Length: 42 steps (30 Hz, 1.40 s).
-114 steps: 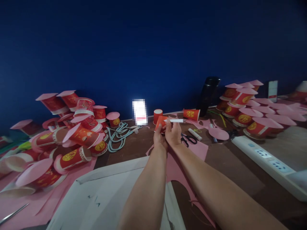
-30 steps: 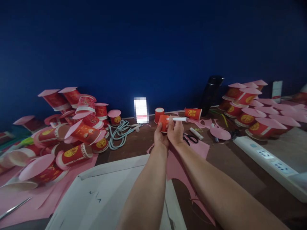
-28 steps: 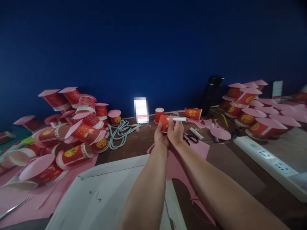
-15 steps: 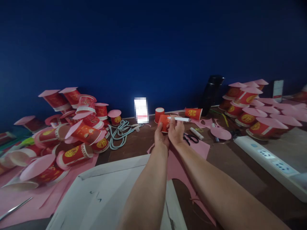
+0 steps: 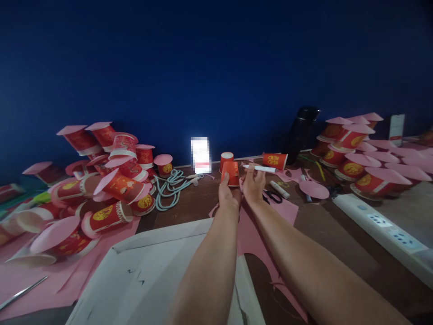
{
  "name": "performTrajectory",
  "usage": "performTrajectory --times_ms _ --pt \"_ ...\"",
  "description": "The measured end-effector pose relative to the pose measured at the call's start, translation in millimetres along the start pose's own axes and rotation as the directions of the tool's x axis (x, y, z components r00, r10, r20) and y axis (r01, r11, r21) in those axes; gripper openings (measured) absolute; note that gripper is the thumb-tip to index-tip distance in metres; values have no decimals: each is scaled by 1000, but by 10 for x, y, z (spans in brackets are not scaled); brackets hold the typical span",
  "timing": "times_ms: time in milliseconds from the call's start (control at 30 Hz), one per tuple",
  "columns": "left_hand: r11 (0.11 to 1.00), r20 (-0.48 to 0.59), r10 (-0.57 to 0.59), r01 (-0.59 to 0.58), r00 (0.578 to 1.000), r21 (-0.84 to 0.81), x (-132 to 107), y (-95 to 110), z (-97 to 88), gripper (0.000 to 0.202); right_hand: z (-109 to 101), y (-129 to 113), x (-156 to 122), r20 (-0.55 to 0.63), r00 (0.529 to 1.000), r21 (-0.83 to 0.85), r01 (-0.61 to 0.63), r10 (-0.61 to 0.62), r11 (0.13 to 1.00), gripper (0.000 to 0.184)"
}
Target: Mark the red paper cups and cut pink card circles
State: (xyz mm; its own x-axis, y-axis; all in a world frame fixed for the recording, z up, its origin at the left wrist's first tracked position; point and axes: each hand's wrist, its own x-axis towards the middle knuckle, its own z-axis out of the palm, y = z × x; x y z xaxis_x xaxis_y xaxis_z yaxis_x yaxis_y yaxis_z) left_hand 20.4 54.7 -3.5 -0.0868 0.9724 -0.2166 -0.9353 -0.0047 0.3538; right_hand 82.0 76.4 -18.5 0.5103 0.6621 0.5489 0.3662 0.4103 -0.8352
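A red paper cup (image 5: pixel 231 173) is gripped by my left hand (image 5: pixel 228 195), its thumb along the near side. To the right, a little apart from the cup, my right hand (image 5: pixel 254 184) closes round a white pen-like stick (image 5: pixel 262 169) that lies level, its narrow end toward the cup; whether it is a marker or a glue pen I cannot tell. Just behind the held cup stands another red cup (image 5: pixel 227 157). A third red cup (image 5: pixel 275 160) lies on its side beyond my right hand. Under my wrists is cut pink paper (image 5: pixel 250 232).
Piles of red cups with pink paper discs stand left (image 5: pixel 111 189) and right (image 5: pixel 358 153). Black-handled scissors (image 5: pixel 273 197), a glue stick (image 5: pixel 279 189), a black flask (image 5: pixel 302 133), a power strip (image 5: pixel 379 230), a coiled cable (image 5: pixel 172 192) and a white board (image 5: pixel 145 271) lie about.
My right hand with the white stick has moved right, away from the cup, so a gap shows between them. The cup in my left hand now stands more upright.
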Motion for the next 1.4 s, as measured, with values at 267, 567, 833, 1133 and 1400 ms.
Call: performTrajectory --times_ms 267,567,833,1133,1400 --pt "998 -12 -66 67 998 19 -31 31 -17 26 -27 -181 -119 102 977 33 187 -189 982 27" --pt "999 -2 -33 33 999 30 -43 25 -30 26 -52 -250 -146 153 950 -15 279 -274 960 23" --pt "998 16 -48 48 999 34 -60 24 -23 25 -31 -209 -129 167 943 -23 297 -289 955 22" --pt "997 -46 -69 71 997 44 -36 25 -25 19 -28 -203 -132 154 947 -45 291 -281 956 20" --pt "996 -35 -74 76 997 53 -24 33 -51 23 -41 -213 -140 167 951 -41 270 -260 962 19"
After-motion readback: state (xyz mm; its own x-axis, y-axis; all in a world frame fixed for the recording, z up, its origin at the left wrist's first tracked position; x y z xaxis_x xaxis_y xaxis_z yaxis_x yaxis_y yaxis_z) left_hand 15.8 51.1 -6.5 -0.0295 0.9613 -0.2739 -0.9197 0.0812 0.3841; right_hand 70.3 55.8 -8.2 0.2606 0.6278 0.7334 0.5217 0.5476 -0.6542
